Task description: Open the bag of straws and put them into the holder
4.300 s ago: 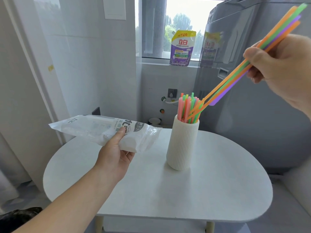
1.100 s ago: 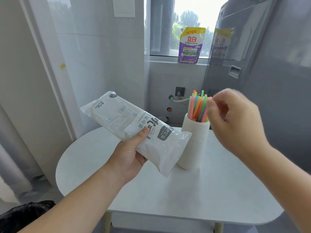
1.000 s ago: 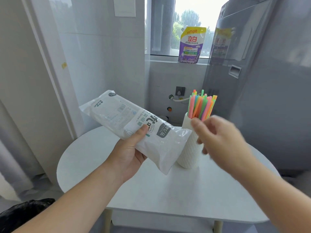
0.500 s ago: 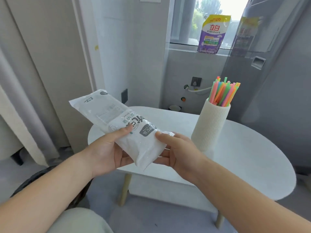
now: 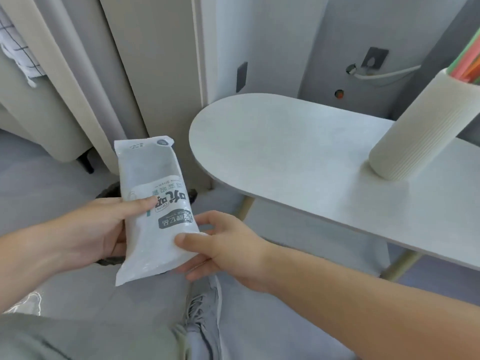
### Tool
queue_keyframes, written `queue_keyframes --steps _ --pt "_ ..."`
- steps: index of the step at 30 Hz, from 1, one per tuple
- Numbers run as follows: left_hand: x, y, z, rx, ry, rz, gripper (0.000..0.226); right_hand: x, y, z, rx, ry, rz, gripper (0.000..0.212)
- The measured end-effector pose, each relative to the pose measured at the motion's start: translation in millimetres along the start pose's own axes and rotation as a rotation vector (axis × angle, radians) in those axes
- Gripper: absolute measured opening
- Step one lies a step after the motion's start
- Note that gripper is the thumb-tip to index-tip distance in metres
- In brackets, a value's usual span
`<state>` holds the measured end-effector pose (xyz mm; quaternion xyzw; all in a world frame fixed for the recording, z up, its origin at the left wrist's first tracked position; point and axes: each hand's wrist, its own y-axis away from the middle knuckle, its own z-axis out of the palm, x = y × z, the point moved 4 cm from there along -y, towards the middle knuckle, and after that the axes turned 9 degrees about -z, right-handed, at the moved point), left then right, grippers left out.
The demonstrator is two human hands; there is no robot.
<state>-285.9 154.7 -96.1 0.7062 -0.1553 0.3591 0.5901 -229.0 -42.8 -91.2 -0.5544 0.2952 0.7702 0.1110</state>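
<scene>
I hold the flat, empty-looking white straw bag (image 5: 153, 201) upright in front of me, off the table's left end. My left hand (image 5: 101, 229) grips its left edge with the thumb across the printed label. My right hand (image 5: 223, 245) pinches its lower right corner. The ribbed white holder (image 5: 415, 131) stands on the table at the far right, with coloured straws (image 5: 470, 66) sticking out of its top; most of them are cut off by the frame edge.
The rounded grey table (image 5: 285, 152) fills the right side, on thin wooden legs. A dark bin (image 5: 109, 190) sits on the floor behind the bag. Beige curtains (image 5: 78, 74) hang at the left. My knees in grey trousers (image 5: 130, 320) are below.
The view has swung down and left. Both hands have carried the bag away from the table, over my lap, and turned it more upright. The holder has stayed put.
</scene>
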Motion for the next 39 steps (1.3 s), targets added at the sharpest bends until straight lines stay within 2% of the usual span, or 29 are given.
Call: queue_keyframes --steps 2,3,9,13,19,23,25,27,30,33,37,39 --pt "-14.3 -12.8 -18.8 -0.006 -0.030 -0.095 0.050 15.7 -16.0 12.7 -0.015 -0.020 0.048 0.008" --pt "-18.7 -18.4 -26.5 -0.007 -0.034 -0.134 0.050 21.9 -24.7 17.8 -0.015 -0.044 0.068 0.006" --pt "-42.7 -51.7 -46.5 0.009 0.024 -0.273 0.047 53.8 -69.8 28.1 0.066 -0.138 0.196 0.037" --pt "-51.0 -58.3 -40.4 0.004 0.045 -0.311 0.038 62.7 -76.6 18.0 0.083 -0.113 0.242 0.035" --pt "-75.4 -43.9 -31.0 -0.021 0.082 -0.374 0.033 66.5 -68.2 6.6 -0.082 0.008 0.286 0.024" --pt "-76.2 -41.3 -24.0 -0.033 0.124 -0.396 0.038 65.8 -71.5 1.7 -0.066 0.012 0.309 0.036" --pt "-66.3 -42.9 -27.2 0.002 0.170 -0.383 0.046 64.7 -75.0 1.2 -0.016 -0.051 0.304 0.046" --pt "-59.8 -47.1 -31.5 0.032 0.203 -0.386 0.063 63.9 -76.6 1.5 0.036 -0.120 0.290 0.052" --pt "-58.5 -50.5 -35.2 0.032 0.135 -0.405 0.084 64.2 -78.6 -2.3 0.079 -0.087 0.261 0.063" --pt "-62.0 -40.5 -26.0 -0.068 -0.048 -0.454 0.094 70.1 -77.6 -11.0 0.098 -0.028 0.253 0.065" --pt "-62.8 -19.4 -9.2 -0.276 -0.291 -0.493 0.128 73.7 -68.1 -28.7 0.142 0.014 0.257 0.063" --pt "-64.1 -7.7 -5.5 -0.339 -0.420 -0.473 0.129 73.3 -59.7 -35.2 0.168 0.043 0.245 0.062"
